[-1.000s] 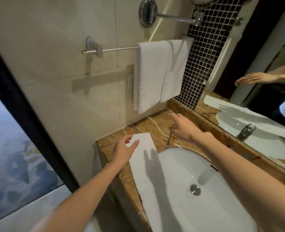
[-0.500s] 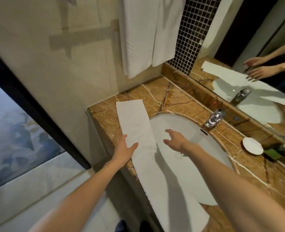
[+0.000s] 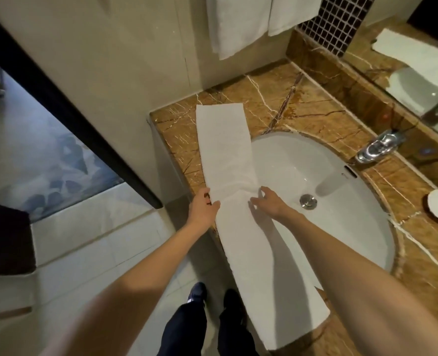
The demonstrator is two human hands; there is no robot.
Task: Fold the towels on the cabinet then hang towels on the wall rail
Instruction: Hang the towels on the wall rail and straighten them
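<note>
Both hands just came down to the towel (image 3: 225, 150) mid-frame on the counter (image 3: 302, 104): left hand (image 3: 203, 209) grip pinches its edge, right hand (image 3: 270, 202) touches opp. edge, can't tell if pinching, so I'd say half-fold's next.

This is a bathroom, with a white sink (image 3: 290, 163), a shiny tap (image 3: 377, 147), a big mirror (image 3: 418, 62) and white towels (image 3: 238, 24) hanging on the wall (image 3: 110, 60).
</note>
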